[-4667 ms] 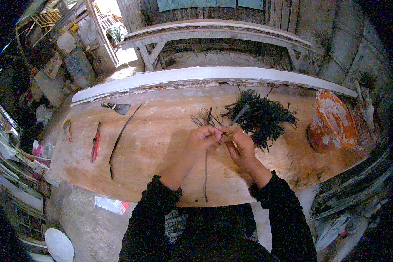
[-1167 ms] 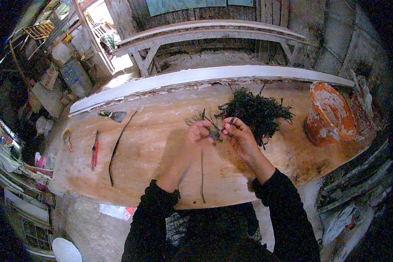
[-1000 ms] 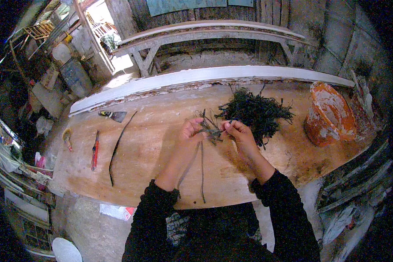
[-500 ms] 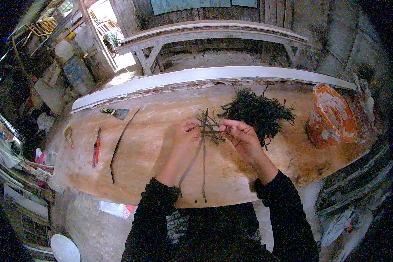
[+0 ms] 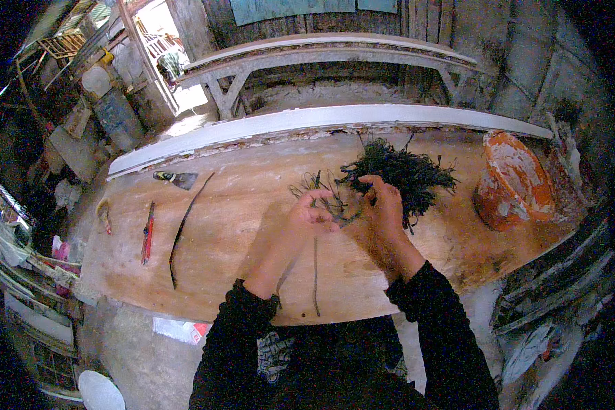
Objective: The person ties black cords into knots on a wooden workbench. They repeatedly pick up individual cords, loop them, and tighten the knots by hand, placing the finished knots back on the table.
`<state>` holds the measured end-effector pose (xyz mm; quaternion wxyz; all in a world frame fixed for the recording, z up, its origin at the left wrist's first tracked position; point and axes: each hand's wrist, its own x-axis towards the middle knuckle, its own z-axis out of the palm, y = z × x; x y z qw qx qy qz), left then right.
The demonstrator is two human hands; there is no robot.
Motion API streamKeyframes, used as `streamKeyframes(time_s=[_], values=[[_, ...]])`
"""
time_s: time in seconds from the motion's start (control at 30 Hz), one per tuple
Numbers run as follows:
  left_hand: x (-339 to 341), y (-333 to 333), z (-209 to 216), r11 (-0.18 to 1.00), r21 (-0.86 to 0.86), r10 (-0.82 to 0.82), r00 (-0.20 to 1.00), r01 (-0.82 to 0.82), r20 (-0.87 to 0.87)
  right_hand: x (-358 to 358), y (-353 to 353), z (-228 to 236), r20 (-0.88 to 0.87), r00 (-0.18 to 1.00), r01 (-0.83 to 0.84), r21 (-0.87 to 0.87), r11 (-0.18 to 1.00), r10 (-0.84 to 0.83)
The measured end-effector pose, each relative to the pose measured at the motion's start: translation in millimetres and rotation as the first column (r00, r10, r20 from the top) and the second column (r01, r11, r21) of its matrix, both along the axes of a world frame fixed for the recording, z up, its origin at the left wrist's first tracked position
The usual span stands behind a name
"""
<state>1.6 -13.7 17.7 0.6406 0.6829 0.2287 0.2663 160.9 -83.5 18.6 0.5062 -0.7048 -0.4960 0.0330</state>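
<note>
Head view: short, thin dark-grey strip (image 5: 350, 219) slants, long axis running from lower left to upper right, over the tan wooden bench (image 5: 239, 239). It lies between the hands, lower end beside the left hand's (image 5: 312, 213) curled fingertips. Right hand (image 5: 386, 208) is half-curled, index finger arched; neither hand's grip can be confirmed.

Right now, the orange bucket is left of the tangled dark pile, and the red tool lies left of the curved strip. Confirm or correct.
Not quite: the head view shows the orange bucket to the right of the tangled dark pile. The red tool does lie left of the curved strip.
</note>
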Motion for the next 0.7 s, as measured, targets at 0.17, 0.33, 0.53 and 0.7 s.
streamKeyframes(time_s=[0.17, 0.33, 0.53, 0.7], values=[[2.6, -5.2, -9.7, 0.982, 0.122, -0.147, 0.989, 0.143, 0.024, 12.7, 8.3, -15.2, 0.017, 1.000, -0.028, 0.185, 0.982, 0.025], [-4.5, 0.5, 11.4, 0.908, 0.358, 0.286, 0.947, -0.218, -0.146, 17.6, 3.8, -17.6, -0.107, 0.994, -0.015, 0.140, 0.990, 0.030], [-12.2, 42.2, -24.0, 0.856, 0.128, 0.485, 0.864, -0.501, 0.137, -17.2, -10.9, 1.0, -0.480, 0.728, -0.455, 0.195, 0.869, 0.489], [-11.4, 48.3, -32.3, 0.813, 0.295, 0.512, 0.858, -0.502, 0.048, -39.4, -17.5, -4.4, -0.475, 0.444, -0.815, 0.137, 0.563, 0.760]])
